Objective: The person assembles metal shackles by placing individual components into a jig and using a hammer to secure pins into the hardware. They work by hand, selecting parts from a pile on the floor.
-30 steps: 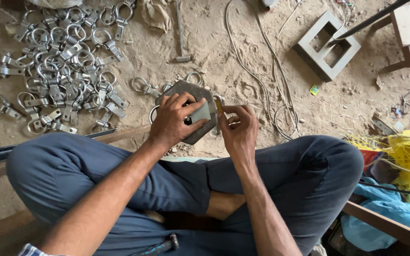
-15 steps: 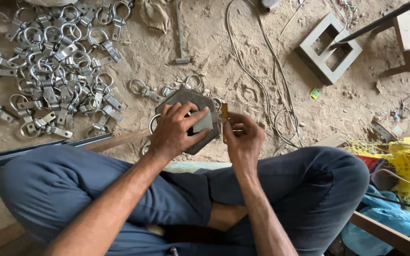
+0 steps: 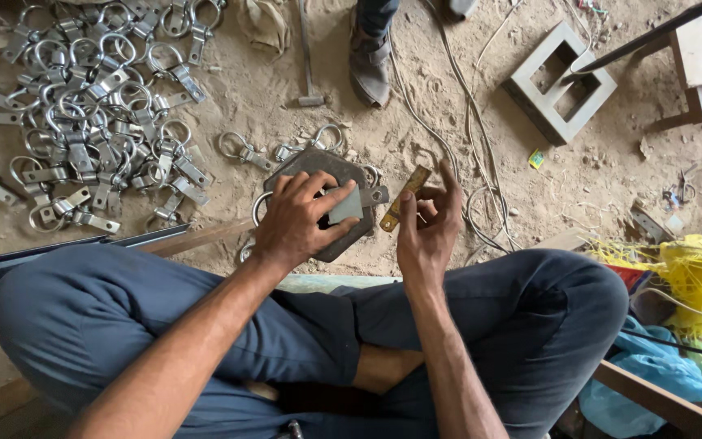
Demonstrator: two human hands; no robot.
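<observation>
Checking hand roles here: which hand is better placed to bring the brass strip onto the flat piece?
Right hand: it holds the thin brass strip beside the left hand, which pins the flat grey metal piece.

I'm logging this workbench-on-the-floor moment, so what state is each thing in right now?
Left hand: grip pressed on a small grey metal piece.
Hexagonal metal plate: flat on the sand, under that hand.
Right hand: fingers loosely curled around a thin brass strip, tilted.
Pile of metal clamps: loose heap on the ground.
Hammer: lying untouched.
Concrete block: lying flat.
</observation>
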